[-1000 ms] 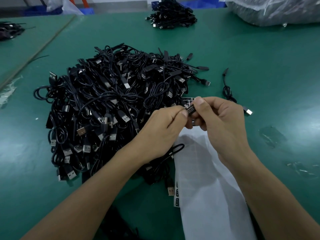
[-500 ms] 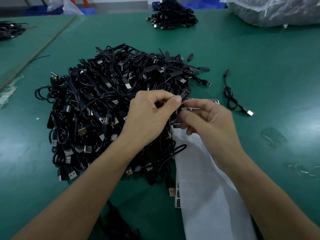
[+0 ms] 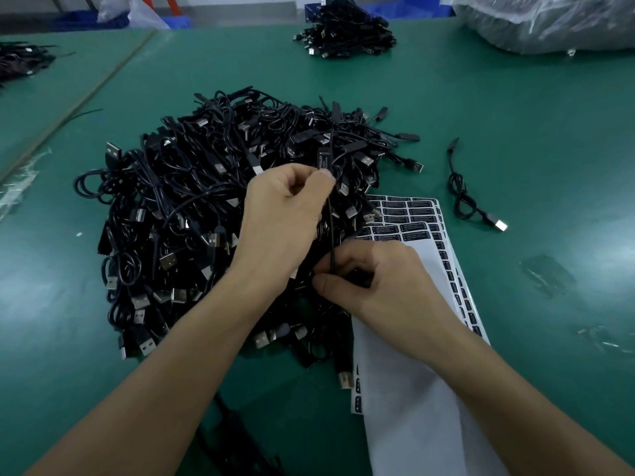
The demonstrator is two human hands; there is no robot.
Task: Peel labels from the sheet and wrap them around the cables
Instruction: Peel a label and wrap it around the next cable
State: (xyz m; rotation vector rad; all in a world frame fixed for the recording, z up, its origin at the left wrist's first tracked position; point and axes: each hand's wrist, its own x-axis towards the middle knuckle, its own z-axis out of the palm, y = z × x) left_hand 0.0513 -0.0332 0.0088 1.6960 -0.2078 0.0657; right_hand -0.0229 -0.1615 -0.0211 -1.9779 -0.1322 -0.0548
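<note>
While the thin black cable [image 3: 330, 228] runs taut, pinched above by my left hand [image 3: 285, 214] and below by my right hand [image 3: 374, 283], I should press what seems a wrapped black label [image 3: 323, 159] flush; the white paper label sheet [image 3: 409, 214] lies beneath my right wrist.

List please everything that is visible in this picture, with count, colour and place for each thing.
table: one, green, under everything.
big cable pile: one, black, centre-left of the table.
small cable pile: one, black, at the far edge.
third cable pile: one, black, far left.
loose cable: one, black, alone right of the big pile.
label sheets: at least two, white with black labels, overlapping, right of the big pile.
plastic bag: one, clear, far right corner.
held cable: one, black, stretched between both hands.
left hand: one, pinches the held cable's upper part.
right hand: one, pinches its lower part.
</note>
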